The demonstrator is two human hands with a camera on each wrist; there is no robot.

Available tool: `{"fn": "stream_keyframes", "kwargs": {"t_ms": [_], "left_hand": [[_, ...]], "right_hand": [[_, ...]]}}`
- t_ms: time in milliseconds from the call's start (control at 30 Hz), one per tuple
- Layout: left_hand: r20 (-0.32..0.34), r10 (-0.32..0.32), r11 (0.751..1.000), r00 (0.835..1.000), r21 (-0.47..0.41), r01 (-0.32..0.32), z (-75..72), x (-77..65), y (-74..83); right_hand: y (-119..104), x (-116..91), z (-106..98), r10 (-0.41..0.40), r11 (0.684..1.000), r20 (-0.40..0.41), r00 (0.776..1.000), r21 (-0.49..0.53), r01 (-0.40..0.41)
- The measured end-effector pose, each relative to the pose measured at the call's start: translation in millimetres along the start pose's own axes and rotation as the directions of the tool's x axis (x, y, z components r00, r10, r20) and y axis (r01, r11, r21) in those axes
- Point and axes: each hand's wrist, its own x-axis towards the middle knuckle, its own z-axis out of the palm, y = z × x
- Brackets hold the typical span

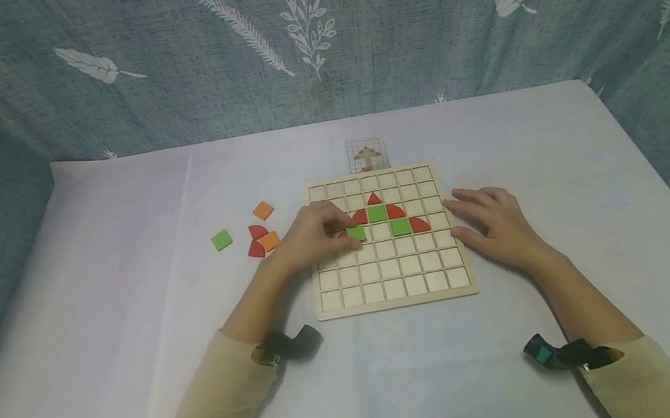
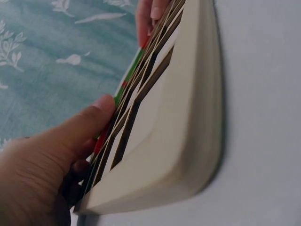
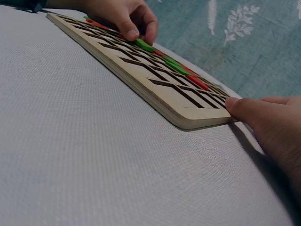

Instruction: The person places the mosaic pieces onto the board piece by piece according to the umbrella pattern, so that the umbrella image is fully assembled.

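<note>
My left hand (image 1: 318,232) is over the left part of a wooden grid board (image 1: 397,305). Between its thumb and fingers it pinches a green square tile (image 1: 356,234), just right of a partly covered red quarter-circle tile (image 1: 342,235). Other pieces lie in the grid: a red triangle (image 1: 374,199), a green square (image 1: 376,213) below it, red quarter-circles (image 1: 395,211) on either side, and another green square (image 1: 400,226) with a red piece (image 1: 419,224) beside it. My right hand (image 1: 496,226) has its fingers loosely extended, fingertips at the board's right edge.
Left of the board lie loose tiles: a green square (image 1: 221,240), orange pieces (image 1: 263,210) and red quarter-circles (image 1: 256,249). A small pattern card (image 1: 368,155) sits behind the board's far edge. A leaf-patterned curtain (image 1: 388,32) hangs behind the white-covered table (image 1: 434,379).
</note>
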Motion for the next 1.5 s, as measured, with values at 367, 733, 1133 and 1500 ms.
{"fn": "stream_keyframes", "kwargs": {"t_ms": [367,733,1133,1500], "left_hand": [[-0.075,0.074,0.996,0.994,0.056,-0.070,8.2,-2.4,3.1],[-0.042,-0.049,0.996,0.998,0.071,0.052,6.1,-6.3,8.6],[-0.060,-0.222,0.973,0.973,-0.083,0.217,-17.3,-11.0,14.2],[-0.132,-0.327,0.939,0.936,-0.160,0.305,-60.1,-30.9,16.5]], "right_hand": [[-2,0,0,-0.010,1.000,-0.005,1.000,0.003,0.010],[-2,0,0,-0.018,1.000,-0.014,1.000,0.011,0.018],[-1,-2,0,-0.001,1.000,-0.003,1.000,0.010,0.001],[0,0,-1,-0.005,1.000,0.001,1.000,0.016,0.005]]}}
